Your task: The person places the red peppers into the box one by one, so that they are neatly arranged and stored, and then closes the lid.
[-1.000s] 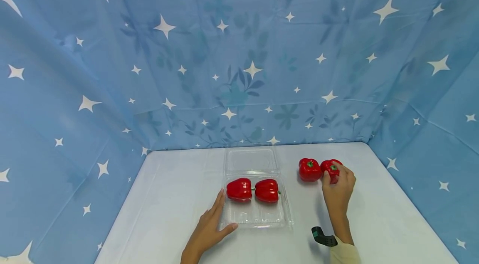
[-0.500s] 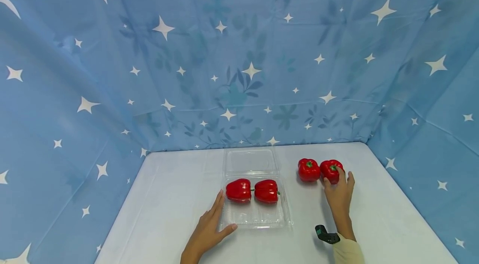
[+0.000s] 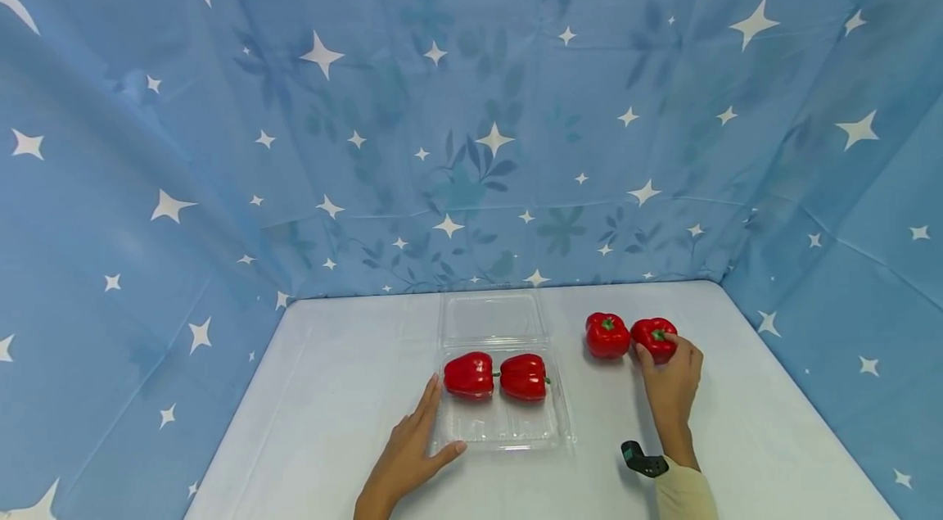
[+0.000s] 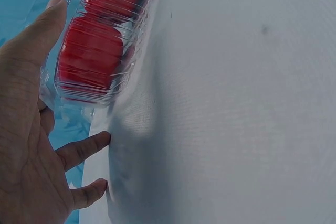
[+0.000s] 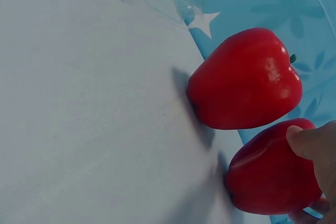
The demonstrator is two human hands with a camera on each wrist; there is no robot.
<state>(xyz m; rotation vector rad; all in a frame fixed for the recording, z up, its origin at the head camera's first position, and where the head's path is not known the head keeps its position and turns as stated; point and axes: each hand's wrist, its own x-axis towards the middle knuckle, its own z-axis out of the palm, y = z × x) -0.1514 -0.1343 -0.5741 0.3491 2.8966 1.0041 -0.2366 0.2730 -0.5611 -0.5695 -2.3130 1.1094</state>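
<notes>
A clear plastic clamshell container lies open with two red bell peppers on their sides in its back part, stems toward the right. My left hand rests along its left edge, fingers extended and thumb spread at the front corner. On the right, my right hand grips an upright red bell pepper from the near side. The right wrist view shows the thumb on that pepper's side and fingers partly hidden behind it. Another red bell pepper stands upright just left of it.
The container's transparent lid lies folded back toward the rear edge of the white-covered table. A blue curtain with white stars hangs behind and at both sides. A dark wristband sits on the right wrist.
The right hand's fingers spread and loosened on the right-hand pepper, then closed round it again lower at its near right side. The left hand and container have stayed put.
</notes>
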